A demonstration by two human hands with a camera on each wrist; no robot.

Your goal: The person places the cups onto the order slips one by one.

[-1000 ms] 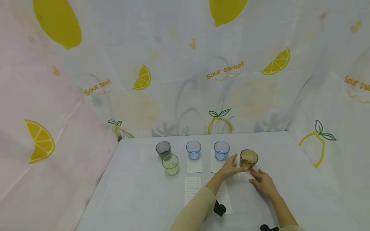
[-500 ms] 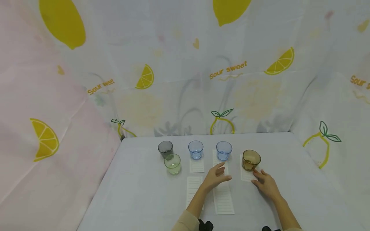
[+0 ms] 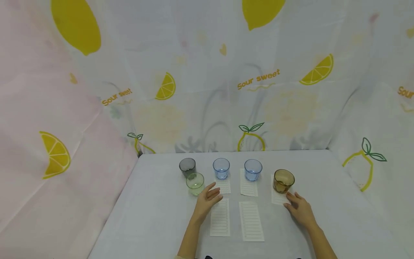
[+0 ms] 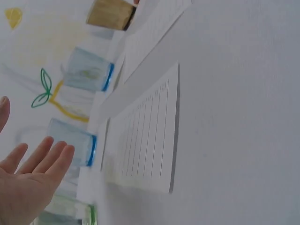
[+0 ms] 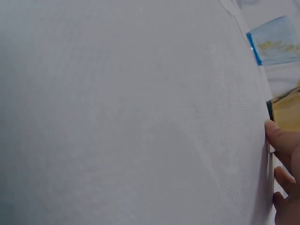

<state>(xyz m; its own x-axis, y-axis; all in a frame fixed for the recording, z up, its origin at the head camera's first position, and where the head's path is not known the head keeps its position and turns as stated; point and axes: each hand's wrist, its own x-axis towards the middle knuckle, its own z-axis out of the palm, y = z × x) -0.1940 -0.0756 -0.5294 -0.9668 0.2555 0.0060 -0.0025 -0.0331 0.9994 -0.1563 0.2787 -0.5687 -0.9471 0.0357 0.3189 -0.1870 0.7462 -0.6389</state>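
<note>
Amber cup [image 3: 284, 182] on paper [image 3: 276, 198], unheld.
Right hand [image 3: 300, 211], fingers loose, at its near side; left hand [image 3: 204, 203], likewise loose, well left, by the green cup [image 3: 194, 182]; a stray fingertip could topple either.

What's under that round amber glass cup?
A white rectangular paper slip lies under the round amber glass cup; its near end and left edge show. The part beneath the cup's base is covered, and the right hand hides some of the slip's right side.

A lemon-printed cloth [image 3: 200, 57] hangs behind and beside the white table [image 3: 145, 219].
</note>
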